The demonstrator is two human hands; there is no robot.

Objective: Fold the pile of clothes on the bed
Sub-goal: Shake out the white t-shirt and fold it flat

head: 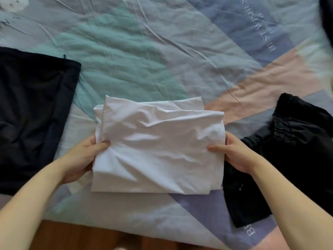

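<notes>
- Nearest to us are our own two forearms, reaching out over the edge of the bed (pixel 162 51) with a strip of wooden floor (pixel 75 235) below.
- Our left hand (pixel 82 157) grips the left edge of the white garment (pixel 158 150), thumb on top and fingers tucked under; our right hand (pixel 234 156) pinches the right edge the same way. The hands are well apart — the full width of the folded cloth lies between them.
- The white garment sits in the middle of the patterned bedcover, already folded into a rough rectangle of several layers, with a lower layer peeking out at the far edge.
- We judge it light, thin and soft: it creases under our thumbs and will sag if lifted from one side only. It looks slightly slick, so layers may slide apart.
- The best hold, we think, is where we have it — both side edges, pinching all layers together.
- A dark folded garment (pixel 34 114) lies to the left; a crumpled black garment (pixel 288 150) waits on the right, touching our right hand.
</notes>
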